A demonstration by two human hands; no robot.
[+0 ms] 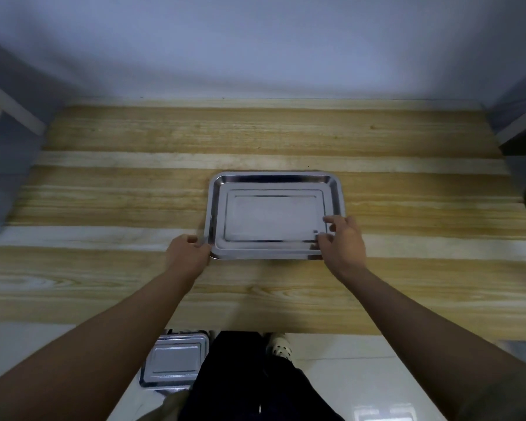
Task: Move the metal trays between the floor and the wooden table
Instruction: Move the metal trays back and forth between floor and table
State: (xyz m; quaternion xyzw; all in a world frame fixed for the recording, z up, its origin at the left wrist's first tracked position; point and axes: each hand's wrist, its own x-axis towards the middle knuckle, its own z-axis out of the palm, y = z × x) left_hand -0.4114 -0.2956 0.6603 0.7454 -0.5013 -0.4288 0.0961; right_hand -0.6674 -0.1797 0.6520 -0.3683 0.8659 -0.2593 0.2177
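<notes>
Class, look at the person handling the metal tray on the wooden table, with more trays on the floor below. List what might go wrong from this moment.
1. Both hands, left hand and right hand, hold the tray on the table only at its near corners, so it may tip or slip if lifted.
2. The trays on the floor lie right beside the person's feet; a step could hit them.

The pale striped wooden table [134, 189] lies bare left, right and beyond the rectangular shiny metal tray [274, 214] at its middle. On the white tiled floor [362, 375] near-left, a second stacked metal tray [173, 363] sits beside the person's dark-trousered legs [243, 381].
</notes>
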